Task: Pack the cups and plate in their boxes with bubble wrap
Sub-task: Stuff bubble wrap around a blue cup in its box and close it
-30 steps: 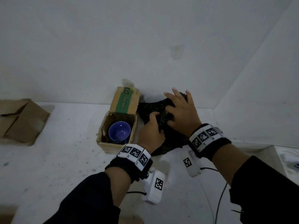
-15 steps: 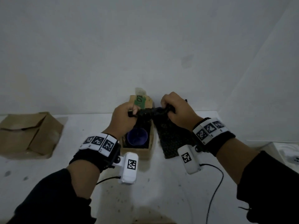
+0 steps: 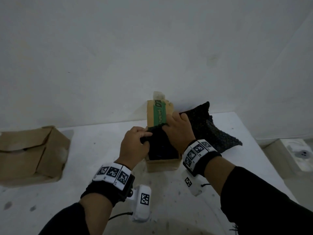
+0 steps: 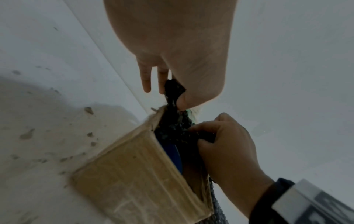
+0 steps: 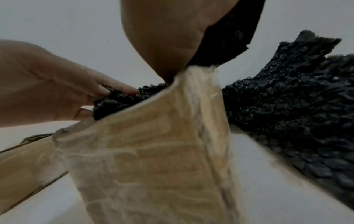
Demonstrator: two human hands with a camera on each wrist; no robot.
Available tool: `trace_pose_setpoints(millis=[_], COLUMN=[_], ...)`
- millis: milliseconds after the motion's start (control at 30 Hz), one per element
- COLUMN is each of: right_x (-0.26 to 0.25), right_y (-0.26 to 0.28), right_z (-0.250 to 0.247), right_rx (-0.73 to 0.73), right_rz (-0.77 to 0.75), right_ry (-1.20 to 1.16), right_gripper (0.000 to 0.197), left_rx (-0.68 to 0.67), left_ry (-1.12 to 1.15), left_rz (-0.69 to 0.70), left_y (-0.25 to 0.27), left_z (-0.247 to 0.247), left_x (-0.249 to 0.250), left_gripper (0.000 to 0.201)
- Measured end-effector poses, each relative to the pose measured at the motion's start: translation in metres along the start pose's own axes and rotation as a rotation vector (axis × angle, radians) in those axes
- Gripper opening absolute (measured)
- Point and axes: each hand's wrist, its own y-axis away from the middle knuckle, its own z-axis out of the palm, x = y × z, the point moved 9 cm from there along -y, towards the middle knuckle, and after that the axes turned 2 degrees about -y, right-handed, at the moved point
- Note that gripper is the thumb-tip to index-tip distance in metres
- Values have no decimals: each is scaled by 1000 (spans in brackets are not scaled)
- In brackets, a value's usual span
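A small open cardboard box [image 3: 161,164] stands on the white table near the wall, its green-taped flap [image 3: 159,114] upright. A sheet of black bubble wrap [image 3: 162,147] lies over its opening. My left hand [image 3: 144,136] pinches the sheet's left edge, and my right hand [image 3: 167,128] grips it at the far right. In the left wrist view a sliver of the blue cup [image 4: 172,153] shows inside the box [image 4: 138,174] under the wrap [image 4: 173,89]. More black bubble wrap [image 3: 209,129] lies to the right of the box, also in the right wrist view [image 5: 287,106].
A larger brown cardboard box [image 3: 30,153] with folded flaps sits at the table's left. A white moulded object [image 3: 301,153] lies past the table's right edge. The wall stands right behind the small box.
Both hands lifted a black bubble wrap sheet from beside the box and brought it down over the opening. The blue cup, open to view before, is now covered in the head view.
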Motion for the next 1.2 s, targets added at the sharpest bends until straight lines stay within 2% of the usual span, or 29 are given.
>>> trace_pose_setpoints(millis=[67, 167, 233, 267, 333, 400, 633, 767, 800, 867, 900, 967, 1100, 1200], right_x=[-6, -14, -19, -23, -31, -35, -32, -27, -27, -29, -32, -45, -51, -51], right_y=[0, -3, -7, -6, 4, 15, 14, 9, 7, 4, 6, 16, 33, 25], right_z=[9, 27, 27, 28, 36, 51, 68, 70, 65, 47, 38, 34, 58, 61], right_rx=[-71, -256, -260, -260, -379, -463, -544, -662, -631, -446, -326, -233, -325, -326], right_rz=[-16, -7, -10, -19, -53, -82, 79, 106, 108, 120, 118, 63, 37, 48], right_ry=[23, 62, 64, 68, 84, 102, -287, -366, -373, -402, -463, -587, -583, -513], right_gripper=[19, 25, 25, 21, 10, 22, 41, 39, 36, 32, 37, 53, 69, 70], left_rx=[-32, -105, -134, -137, -133, -131, -40, -34, -44, -62, -73, -91, -157, -168], left_ry=[50, 206, 320, 375, 460, 450, 442, 414, 423, 438, 436, 446, 538, 525], left_rz=[-8, -105, -149, -151, -133, -118, -59, -63, -80, -112, -126, -151, -196, -211], left_y=[1, 3, 4, 5, 8, 11, 25, 29, 29, 30, 30, 31, 34, 33], left_z=[7, 20, 28, 30, 32, 32, 33, 34, 34, 35, 35, 36, 39, 37], left_x=[-6, -16, -17, -16, -12, -11, -11, -12, -13, -15, -15, -16, -14, -11], left_gripper=[33, 38, 41, 41, 41, 41, 62, 64, 64, 65, 65, 66, 73, 73])
